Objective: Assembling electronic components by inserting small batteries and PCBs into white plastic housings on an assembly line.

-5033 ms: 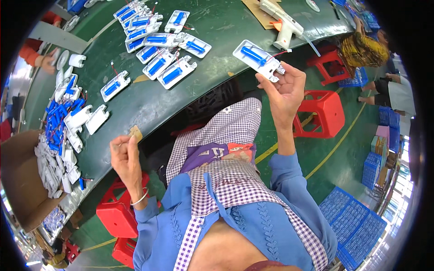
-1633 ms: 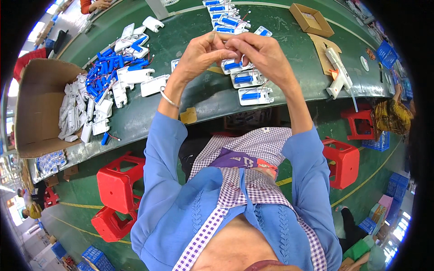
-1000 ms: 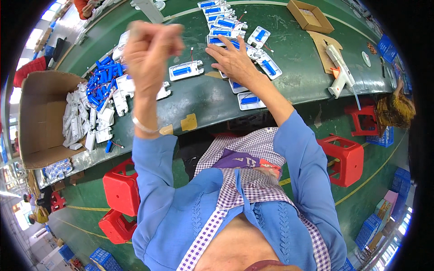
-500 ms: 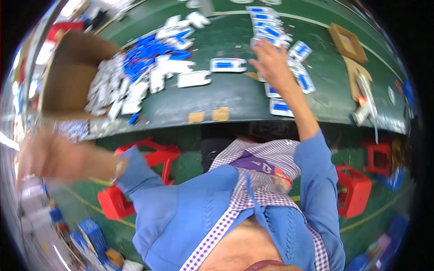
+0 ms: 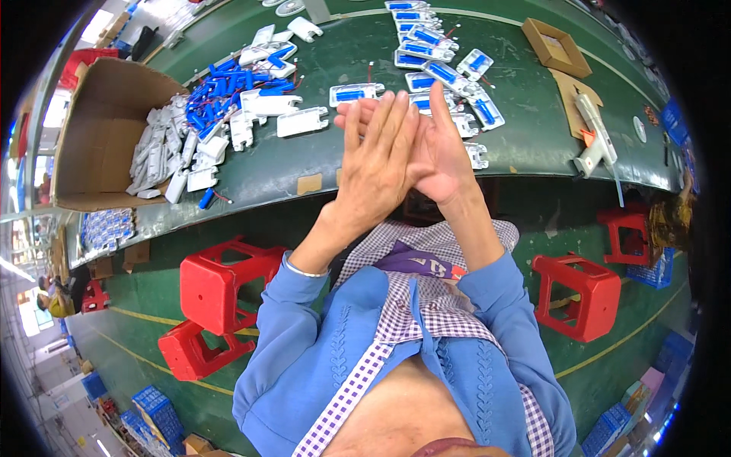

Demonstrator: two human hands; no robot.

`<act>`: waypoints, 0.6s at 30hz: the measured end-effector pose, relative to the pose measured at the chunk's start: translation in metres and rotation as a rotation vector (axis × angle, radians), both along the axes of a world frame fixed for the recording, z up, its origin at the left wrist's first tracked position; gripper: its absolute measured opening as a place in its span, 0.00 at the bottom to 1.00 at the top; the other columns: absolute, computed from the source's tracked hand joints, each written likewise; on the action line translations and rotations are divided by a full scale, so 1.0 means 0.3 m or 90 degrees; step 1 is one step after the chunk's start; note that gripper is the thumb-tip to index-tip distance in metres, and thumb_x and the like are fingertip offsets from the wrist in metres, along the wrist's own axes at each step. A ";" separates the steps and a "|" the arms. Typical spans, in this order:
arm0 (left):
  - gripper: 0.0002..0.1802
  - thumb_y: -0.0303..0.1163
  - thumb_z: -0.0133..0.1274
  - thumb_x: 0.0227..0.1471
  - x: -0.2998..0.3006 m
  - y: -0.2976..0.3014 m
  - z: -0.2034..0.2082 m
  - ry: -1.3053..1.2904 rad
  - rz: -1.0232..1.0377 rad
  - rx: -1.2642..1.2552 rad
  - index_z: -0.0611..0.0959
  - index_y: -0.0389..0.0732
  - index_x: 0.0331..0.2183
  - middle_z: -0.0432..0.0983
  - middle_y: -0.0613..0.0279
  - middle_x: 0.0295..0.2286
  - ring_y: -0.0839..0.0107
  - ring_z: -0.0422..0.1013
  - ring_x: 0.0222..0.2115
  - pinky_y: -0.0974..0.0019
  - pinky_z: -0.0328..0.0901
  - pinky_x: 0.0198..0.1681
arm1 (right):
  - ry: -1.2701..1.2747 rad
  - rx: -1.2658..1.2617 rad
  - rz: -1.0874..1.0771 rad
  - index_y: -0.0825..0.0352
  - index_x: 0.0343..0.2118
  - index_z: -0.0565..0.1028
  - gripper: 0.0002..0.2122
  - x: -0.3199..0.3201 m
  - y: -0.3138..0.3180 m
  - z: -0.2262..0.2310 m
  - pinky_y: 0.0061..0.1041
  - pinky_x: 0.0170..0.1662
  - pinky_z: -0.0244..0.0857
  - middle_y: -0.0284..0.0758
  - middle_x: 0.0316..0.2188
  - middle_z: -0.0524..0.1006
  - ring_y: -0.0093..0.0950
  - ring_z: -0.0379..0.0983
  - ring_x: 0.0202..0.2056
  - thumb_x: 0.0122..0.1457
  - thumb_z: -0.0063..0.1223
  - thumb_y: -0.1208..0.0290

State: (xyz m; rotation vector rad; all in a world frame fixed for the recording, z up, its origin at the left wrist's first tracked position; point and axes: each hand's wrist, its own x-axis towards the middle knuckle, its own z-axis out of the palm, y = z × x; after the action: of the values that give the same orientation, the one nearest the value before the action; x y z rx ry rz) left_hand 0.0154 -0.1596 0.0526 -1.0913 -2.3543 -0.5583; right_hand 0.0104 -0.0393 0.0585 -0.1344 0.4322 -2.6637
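Note:
My left hand (image 5: 375, 160) and my right hand (image 5: 438, 148) are pressed palm against palm in front of me, fingers straight, above the near edge of the green worktable (image 5: 259, 171). Nothing shows between them. Behind the hands lie several white housings with blue inserts (image 5: 426, 46) in rows. A loose heap of white and blue parts (image 5: 217, 114) spreads to the left, beside an open cardboard box (image 5: 103, 129).
A hot glue gun (image 5: 594, 145) lies at the table's right end near a small cardboard tray (image 5: 556, 47). Red plastic stools (image 5: 221, 286) stand on the green floor at the left, another stool (image 5: 582, 293) at the right.
My left hand has swung back up from low at the left. My right hand has pulled back from the rows of housings. Both now meet palm to palm.

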 end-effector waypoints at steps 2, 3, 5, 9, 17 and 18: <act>0.37 0.52 0.41 0.53 0.045 0.011 -0.028 -0.050 -0.027 -0.013 0.63 0.29 0.53 0.55 0.43 0.56 0.53 0.49 0.59 0.45 0.33 0.61 | -0.033 0.011 -0.019 0.78 0.57 0.53 0.43 0.033 0.018 0.003 0.39 0.61 0.48 0.53 0.58 0.55 0.43 0.50 0.61 0.57 0.20 0.35; 0.38 0.53 0.40 0.53 0.075 0.014 -0.029 -0.092 -0.048 0.005 0.63 0.29 0.54 0.54 0.42 0.56 0.52 0.49 0.59 0.44 0.32 0.61 | -0.031 -0.032 -0.017 0.78 0.57 0.53 0.43 0.050 0.024 -0.020 0.39 0.61 0.48 0.53 0.58 0.54 0.44 0.49 0.61 0.57 0.21 0.35; 0.44 0.58 0.42 0.50 0.105 0.023 -0.059 -0.095 -0.060 -0.032 0.61 0.28 0.55 0.52 0.41 0.56 0.50 0.47 0.60 0.43 0.32 0.61 | -0.049 -0.039 -0.063 0.79 0.56 0.54 0.43 0.068 0.042 -0.047 0.39 0.61 0.49 0.54 0.57 0.56 0.44 0.51 0.60 0.57 0.21 0.35; 0.50 0.63 0.43 0.45 0.211 0.025 -0.086 -0.160 -0.134 0.007 0.59 0.27 0.55 0.51 0.40 0.57 0.48 0.44 0.60 0.43 0.34 0.60 | -0.020 -0.017 -0.138 0.78 0.55 0.56 0.43 0.075 0.066 -0.045 0.39 0.60 0.51 0.51 0.56 0.59 0.43 0.54 0.59 0.57 0.18 0.35; 0.49 0.66 0.44 0.42 0.227 0.010 -0.077 -0.020 -0.112 -0.062 0.67 0.31 0.51 0.54 0.41 0.56 0.51 0.46 0.60 0.33 0.29 0.57 | 0.104 0.041 -0.127 0.75 0.59 0.51 0.43 0.129 0.028 -0.007 0.42 0.62 0.45 0.50 0.60 0.52 0.42 0.49 0.61 0.56 0.15 0.35; 0.49 0.66 0.44 0.42 0.216 -0.002 -0.078 -0.021 -0.110 -0.064 0.67 0.31 0.51 0.54 0.41 0.56 0.51 0.46 0.60 0.33 0.29 0.57 | 0.122 0.092 -0.123 0.73 0.59 0.51 0.42 0.140 0.014 -0.006 0.41 0.61 0.47 0.47 0.60 0.54 0.40 0.51 0.60 0.57 0.15 0.35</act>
State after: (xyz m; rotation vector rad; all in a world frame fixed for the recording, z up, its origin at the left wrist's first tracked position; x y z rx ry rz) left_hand 0.0801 -0.1603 0.0294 -1.3496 -2.3522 -0.5258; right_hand 0.0523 -0.0352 0.0567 -0.3194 0.7308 -2.8074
